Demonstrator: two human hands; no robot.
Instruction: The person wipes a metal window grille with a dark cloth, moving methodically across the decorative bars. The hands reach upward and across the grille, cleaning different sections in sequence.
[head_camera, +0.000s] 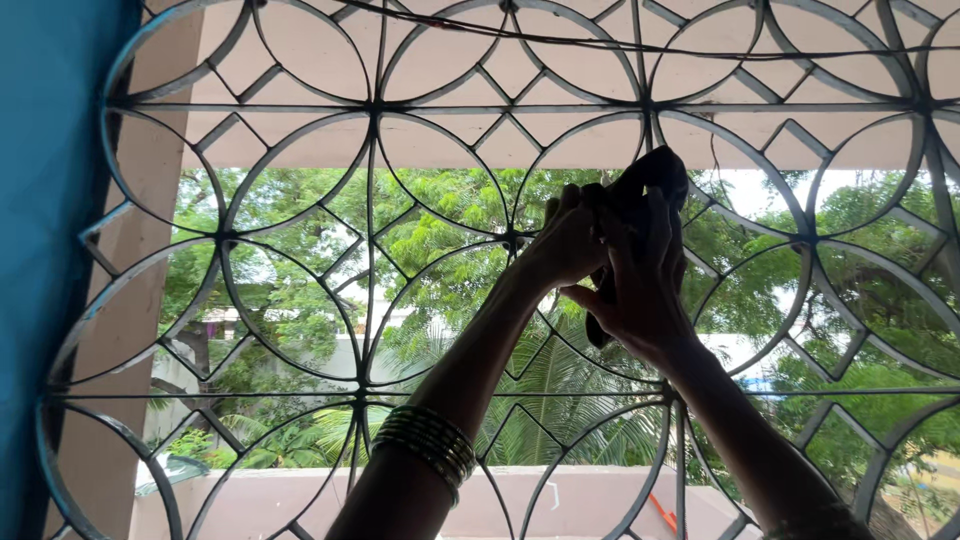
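Note:
Both my hands are raised in front of an ornate metal window grille (372, 200) made of circles and curved bars. My left hand (567, 240) and my right hand (640, 285) are pressed together, both closed on a dark bunched cloth (655, 170). The cloth sticks up above my fingers and touches a curved bar of the grille near the centre right. A tail of the cloth hangs down behind my right palm. Several green and gold bangles (428, 445) sit on my left forearm. Backlight leaves my hands and the cloth in shadow.
A blue wall (45, 250) borders the grille on the left. A thin wire (600, 45) runs across the top of the grille. Outside are a concrete beam (560, 130), a low parapet (300, 495), green trees and palm fronds.

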